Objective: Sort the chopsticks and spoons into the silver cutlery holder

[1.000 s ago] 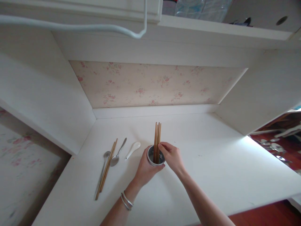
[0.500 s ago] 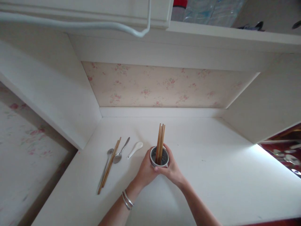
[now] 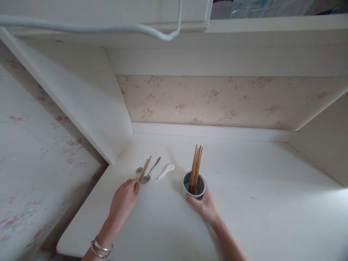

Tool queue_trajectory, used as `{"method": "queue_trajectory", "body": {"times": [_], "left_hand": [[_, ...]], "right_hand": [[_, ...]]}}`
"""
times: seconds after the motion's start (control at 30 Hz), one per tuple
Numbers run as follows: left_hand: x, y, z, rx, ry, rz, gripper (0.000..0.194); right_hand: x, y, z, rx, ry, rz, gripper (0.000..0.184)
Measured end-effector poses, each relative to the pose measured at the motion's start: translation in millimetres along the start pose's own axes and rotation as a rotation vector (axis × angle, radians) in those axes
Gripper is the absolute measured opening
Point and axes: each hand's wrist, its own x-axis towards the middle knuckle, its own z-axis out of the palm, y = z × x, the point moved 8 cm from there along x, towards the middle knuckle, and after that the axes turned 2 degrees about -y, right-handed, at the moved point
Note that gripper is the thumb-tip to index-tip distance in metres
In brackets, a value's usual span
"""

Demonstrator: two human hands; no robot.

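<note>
My left hand (image 3: 126, 195), a silver bangle at its wrist, is closed over a pair of wooden chopsticks (image 3: 146, 168) lying at the left; their lower part is hidden beneath it. Close to those chopsticks are a metal spoon (image 3: 146, 178) and a second metal spoon (image 3: 139, 170), mostly covered. A white soup spoon (image 3: 166, 171) rests a bit to the right. My right hand (image 3: 202, 204) wraps the near right side of a grey metal cup (image 3: 185, 186), which stands on the counter with several wooden chopsticks (image 3: 195, 168) upright in it.
The white counter (image 3: 244, 217) runs back to a wall with floral paper (image 3: 203, 98). A cabinet side panel (image 3: 89, 98) rises on the left, and a shelf (image 3: 272, 25) overhangs the back. A white cable (image 3: 108, 29) crosses in front of the cabinet.
My left hand has let go of the cup and moved left onto the chopsticks lying on the counter. My right hand still holds the cup. The camera view has shifted.
</note>
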Motion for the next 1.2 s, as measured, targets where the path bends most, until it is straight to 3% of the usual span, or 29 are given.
{"method": "queue_trajectory", "body": {"times": [0.17, 0.5, 0.6, 0.73, 0.83, 0.97, 1.2], "left_hand": [[0.9, -21.1, 13.4, 0.207, -0.091, -0.072, 0.022], [24.9, -29.2, 35.8, 0.146, -0.294, -0.153, 0.029], [31.9, -32.9, 31.4, 0.055, -0.297, -0.139, 0.030], [38.6, -31.0, 5.5, -0.115, -0.234, -0.085, 0.034], [39.8, -17.6, -22.4, -0.293, -0.169, -0.059, 0.040], [37.2, 23.1, -49.3, -0.629, -0.095, -0.004, 0.041], [33.5, 106.3, -50.3, -0.957, -0.020, 0.124, 0.037]], "right_hand": [[0.5, 3.3, 0.5, -0.030, -0.021, -0.029, 0.082], [0.6, 2.1, -0.4, -0.068, -0.028, -0.045, 0.081], [0.0, 3.5, -1.1, -0.067, -0.015, -0.053, 0.084], [-0.4, 5.8, -0.5, -0.078, -0.020, -0.061, 0.086], [-0.1, 5.4, -0.7, -0.079, -0.020, -0.061, 0.086], [0.2, 2.0, -0.6, -0.083, -0.016, -0.080, 0.086], [0.1, -5.3, 0.4, -0.078, -0.013, -0.116, 0.084]]}}
